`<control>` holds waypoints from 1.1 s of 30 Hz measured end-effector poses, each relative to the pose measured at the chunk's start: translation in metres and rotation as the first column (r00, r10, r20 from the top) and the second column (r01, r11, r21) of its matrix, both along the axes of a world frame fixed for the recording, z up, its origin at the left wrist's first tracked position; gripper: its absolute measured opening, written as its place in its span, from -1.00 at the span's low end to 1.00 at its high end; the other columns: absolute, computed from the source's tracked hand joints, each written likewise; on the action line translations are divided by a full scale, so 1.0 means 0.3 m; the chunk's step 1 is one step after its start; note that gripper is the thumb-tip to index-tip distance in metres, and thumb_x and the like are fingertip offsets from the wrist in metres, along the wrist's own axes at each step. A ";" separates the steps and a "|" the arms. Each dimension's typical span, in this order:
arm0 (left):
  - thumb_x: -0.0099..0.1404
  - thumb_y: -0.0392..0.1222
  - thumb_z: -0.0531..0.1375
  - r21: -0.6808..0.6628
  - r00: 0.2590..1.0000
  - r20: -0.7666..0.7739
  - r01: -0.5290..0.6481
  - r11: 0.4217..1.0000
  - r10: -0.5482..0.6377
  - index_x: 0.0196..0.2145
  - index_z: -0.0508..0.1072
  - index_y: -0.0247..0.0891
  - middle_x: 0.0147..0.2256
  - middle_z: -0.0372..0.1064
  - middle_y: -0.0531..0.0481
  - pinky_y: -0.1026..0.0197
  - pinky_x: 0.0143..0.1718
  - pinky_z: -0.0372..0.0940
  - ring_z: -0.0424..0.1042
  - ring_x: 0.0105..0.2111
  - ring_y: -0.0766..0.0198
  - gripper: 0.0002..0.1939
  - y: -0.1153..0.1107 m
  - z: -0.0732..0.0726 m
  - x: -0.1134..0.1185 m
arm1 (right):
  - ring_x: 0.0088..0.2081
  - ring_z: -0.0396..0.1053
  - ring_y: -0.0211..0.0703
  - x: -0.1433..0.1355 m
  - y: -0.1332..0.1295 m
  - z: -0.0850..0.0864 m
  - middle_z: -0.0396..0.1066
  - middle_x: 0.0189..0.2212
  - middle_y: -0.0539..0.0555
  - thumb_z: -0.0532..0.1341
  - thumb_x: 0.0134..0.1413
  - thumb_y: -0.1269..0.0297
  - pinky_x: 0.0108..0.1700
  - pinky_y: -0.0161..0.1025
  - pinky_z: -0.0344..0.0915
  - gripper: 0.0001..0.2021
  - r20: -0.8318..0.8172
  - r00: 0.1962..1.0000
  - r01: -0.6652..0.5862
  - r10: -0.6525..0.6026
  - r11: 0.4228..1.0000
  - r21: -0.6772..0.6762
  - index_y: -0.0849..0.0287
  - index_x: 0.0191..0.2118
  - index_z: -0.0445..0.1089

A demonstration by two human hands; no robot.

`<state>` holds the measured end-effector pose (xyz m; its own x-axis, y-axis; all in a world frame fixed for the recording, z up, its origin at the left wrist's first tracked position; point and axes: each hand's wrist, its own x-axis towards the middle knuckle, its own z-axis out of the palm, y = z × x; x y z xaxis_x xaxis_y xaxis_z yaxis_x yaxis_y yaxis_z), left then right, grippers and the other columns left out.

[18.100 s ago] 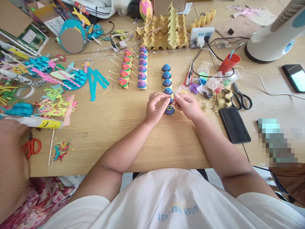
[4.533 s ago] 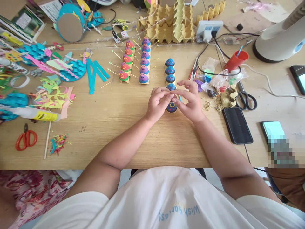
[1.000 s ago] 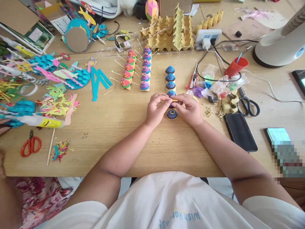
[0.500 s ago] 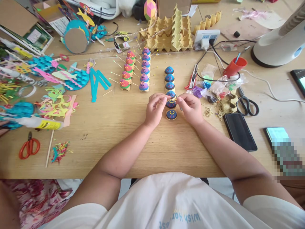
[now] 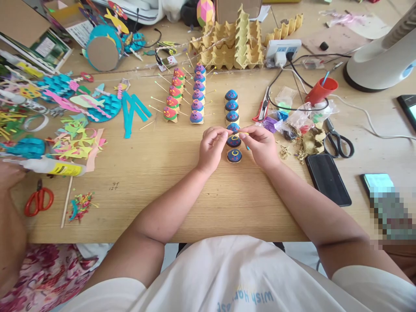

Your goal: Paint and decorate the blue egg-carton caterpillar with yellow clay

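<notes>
A column of blue painted egg-carton domes (image 5: pixel 232 116) stands on the table. The nearest dome (image 5: pixel 234 156) has a yellow ring and red dots. Over the column, my left hand (image 5: pixel 212 147) pinches one end of a thin piece too small to make out. My right hand (image 5: pixel 260 145) has thumb and forefinger closed on a thin yellow strip (image 5: pixel 241 133), with the fingertips of both hands close together. To the left stand a purple column (image 5: pixel 197 96) and a red and green column (image 5: pixel 174 95), both with pins sticking out.
Orange scissors (image 5: pixel 39 199), a glue bottle (image 5: pixel 53 166) and paper scraps lie left, beside another person's arm (image 5: pixel 11 216). Right are black scissors (image 5: pixel 338 141), a phone (image 5: pixel 328 180), a red cup (image 5: pixel 321 92) and a cutter (image 5: pixel 264 106). Egg cartons (image 5: pixel 227 45) stand behind.
The yellow strip shows more clearly between my fingertips, and my right hand has shifted slightly. At the left edge, the other person's hand and arm have come further into view by the glue bottle.
</notes>
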<state>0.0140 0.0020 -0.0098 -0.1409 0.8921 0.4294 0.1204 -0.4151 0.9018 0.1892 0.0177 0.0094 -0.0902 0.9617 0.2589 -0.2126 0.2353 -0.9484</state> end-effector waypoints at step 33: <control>0.50 0.31 0.27 0.010 0.999 -0.025 0.027 1.000 -0.026 -0.17 0.70 -0.05 -0.14 0.64 -0.05 0.07 0.01 0.38 0.55 0.00 0.11 -0.59 -0.003 -0.002 0.001 | -0.49 0.39 -0.30 0.018 -0.006 0.017 0.57 -0.55 0.00 0.47 0.13 -0.31 -0.34 -0.25 0.38 -0.50 0.191 0.981 -0.022 0.015 0.999 0.032 0.04 -0.50 0.70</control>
